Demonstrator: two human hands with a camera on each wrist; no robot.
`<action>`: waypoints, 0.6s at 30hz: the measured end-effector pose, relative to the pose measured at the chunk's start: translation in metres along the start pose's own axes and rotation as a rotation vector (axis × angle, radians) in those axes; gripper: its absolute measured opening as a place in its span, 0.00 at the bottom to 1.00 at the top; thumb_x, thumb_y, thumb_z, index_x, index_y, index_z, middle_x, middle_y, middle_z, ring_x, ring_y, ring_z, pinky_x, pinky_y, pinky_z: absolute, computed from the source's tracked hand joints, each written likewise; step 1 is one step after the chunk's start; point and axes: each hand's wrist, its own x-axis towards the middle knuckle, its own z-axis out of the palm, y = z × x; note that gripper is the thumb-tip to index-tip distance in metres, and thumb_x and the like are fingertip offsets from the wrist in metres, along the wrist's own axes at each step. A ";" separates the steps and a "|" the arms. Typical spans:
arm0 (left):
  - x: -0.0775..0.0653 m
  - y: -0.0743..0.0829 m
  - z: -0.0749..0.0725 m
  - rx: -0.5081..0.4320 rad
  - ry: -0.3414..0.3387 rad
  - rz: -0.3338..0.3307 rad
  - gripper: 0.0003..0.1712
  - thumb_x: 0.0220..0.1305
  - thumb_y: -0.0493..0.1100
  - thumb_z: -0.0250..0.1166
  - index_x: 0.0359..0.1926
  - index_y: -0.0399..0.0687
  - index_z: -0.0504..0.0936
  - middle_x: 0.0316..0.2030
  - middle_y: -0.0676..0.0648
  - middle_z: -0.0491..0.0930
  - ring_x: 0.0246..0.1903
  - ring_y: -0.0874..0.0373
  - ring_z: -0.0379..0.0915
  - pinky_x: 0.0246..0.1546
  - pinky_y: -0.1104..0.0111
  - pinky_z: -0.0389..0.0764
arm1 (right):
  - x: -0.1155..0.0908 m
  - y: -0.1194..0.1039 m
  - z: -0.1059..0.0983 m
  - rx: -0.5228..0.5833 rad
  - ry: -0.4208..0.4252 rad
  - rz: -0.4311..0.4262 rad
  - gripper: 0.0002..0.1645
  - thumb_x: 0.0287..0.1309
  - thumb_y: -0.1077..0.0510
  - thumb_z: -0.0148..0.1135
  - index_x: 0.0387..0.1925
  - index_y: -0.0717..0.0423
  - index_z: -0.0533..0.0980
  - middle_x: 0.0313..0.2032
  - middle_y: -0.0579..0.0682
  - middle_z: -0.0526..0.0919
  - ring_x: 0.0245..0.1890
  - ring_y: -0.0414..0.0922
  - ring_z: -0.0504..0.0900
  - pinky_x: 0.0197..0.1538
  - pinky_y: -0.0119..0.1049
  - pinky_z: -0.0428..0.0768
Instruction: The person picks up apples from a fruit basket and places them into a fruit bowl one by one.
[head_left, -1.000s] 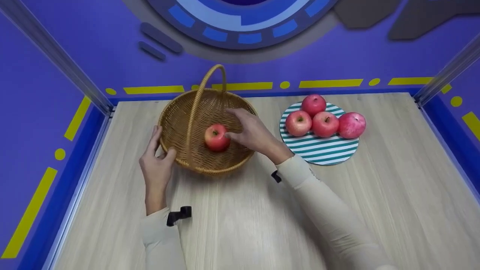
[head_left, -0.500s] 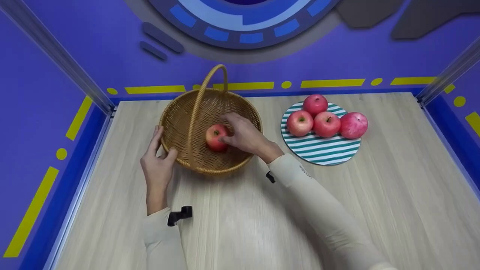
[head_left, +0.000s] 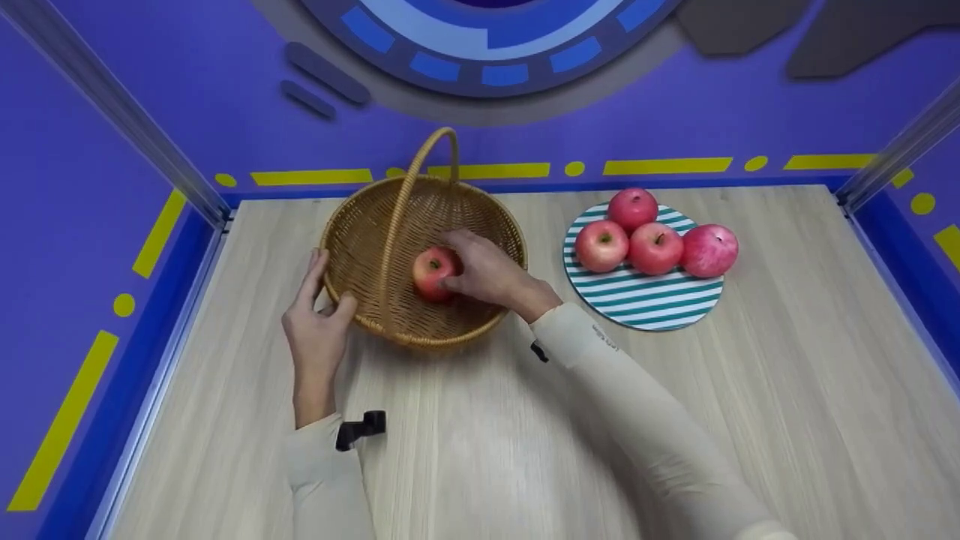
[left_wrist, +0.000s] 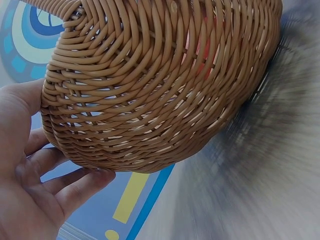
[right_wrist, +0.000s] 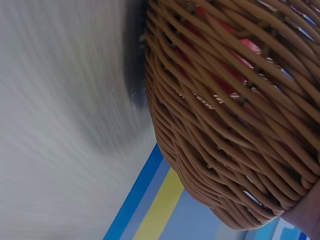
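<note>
A wicker basket [head_left: 352,217] with an arched handle stands at the back left of the table. My left hand [head_left: 315,337] holds its left rim, thumb on the near edge and fingers along the outer side; the left wrist view shows these fingers [left_wrist: 82,187] against the weave. Inside the basket lies a red apple [head_left: 433,274]. Reaching over the right rim, my right hand [head_left: 487,270] grips this apple from the right, thumb at its near side and fingers behind it. In the right wrist view, red shows through the wicker [right_wrist: 225,115], which hides most of the hand.
Right of the basket, a round green-and-white striped mat [head_left: 649,304] bears several red fruits, among them an apple [head_left: 656,249] and a pinkish fruit [head_left: 709,250] at its right edge. Blue printed walls [head_left: 525,142] enclose the wooden table [head_left: 465,435] at the back and sides.
My right hand has moved slightly left and down, closing its fingers and thumb around the apple in the basket. The left hand keeps its hold on the rim.
</note>
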 end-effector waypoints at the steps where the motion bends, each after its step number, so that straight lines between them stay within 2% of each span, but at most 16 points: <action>1: 0.000 0.000 0.000 0.001 0.000 -0.001 0.39 0.66 0.30 0.63 0.77 0.52 0.74 0.77 0.57 0.65 0.72 0.55 0.66 0.56 0.56 0.83 | 0.000 0.000 0.000 -0.004 -0.009 0.000 0.44 0.65 0.54 0.75 0.76 0.66 0.67 0.71 0.60 0.73 0.69 0.53 0.73 0.73 0.44 0.69; 6: 0.000 0.000 0.000 0.000 -0.002 -0.003 0.38 0.66 0.31 0.63 0.77 0.52 0.74 0.77 0.60 0.65 0.72 0.55 0.66 0.56 0.53 0.83 | -0.001 0.000 0.002 -0.030 -0.068 0.015 0.44 0.64 0.53 0.76 0.75 0.64 0.68 0.68 0.59 0.75 0.66 0.52 0.75 0.71 0.44 0.72; 10: -0.001 0.001 0.001 -0.005 -0.002 -0.004 0.38 0.66 0.31 0.63 0.77 0.52 0.74 0.77 0.58 0.66 0.72 0.54 0.66 0.56 0.53 0.83 | -0.002 0.000 0.002 -0.037 -0.084 0.009 0.43 0.63 0.53 0.77 0.74 0.62 0.70 0.67 0.59 0.76 0.65 0.52 0.76 0.70 0.44 0.73; 18: 0.000 0.003 0.002 0.003 0.009 0.006 0.39 0.64 0.27 0.63 0.76 0.49 0.74 0.77 0.54 0.66 0.72 0.52 0.66 0.50 0.73 0.82 | -0.002 0.000 0.003 -0.058 -0.093 0.032 0.44 0.60 0.48 0.80 0.72 0.60 0.72 0.63 0.59 0.74 0.57 0.51 0.77 0.64 0.44 0.77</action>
